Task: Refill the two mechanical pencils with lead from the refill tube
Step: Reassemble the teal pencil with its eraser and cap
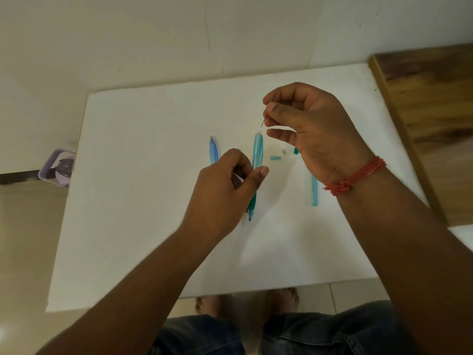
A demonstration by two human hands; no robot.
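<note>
The right hand (311, 131) pinches a thin stick of lead (262, 122) between thumb and forefinger, the other fingers loosely curled below; the lead's free end points down and slightly left. The left hand (225, 187) grips a teal mechanical pencil (256, 160) around its middle, thumb pressed on the barrel's near side. The pencil stands almost upright in this view, writing tip toward the near edge of the desk (153, 226) and its open top toward the far edge. That top sits just below the lead's free end, apart from it by a small gap, so the two axes run nearly in line. The coming move seems to turn on this: the right hand, the nearer one to the opening, would lower the lead straight along the pencil's length into the hole.

Farther out, a second blue pencil (213, 149) lies on the desk just left of the left hand, lengthwise toward the far edge. A small teal cap (275, 158) and a white eraser bit (283, 150) rest right of the held pencil. A light-blue refill tube (314, 192) lies beneath the right wrist.
</note>
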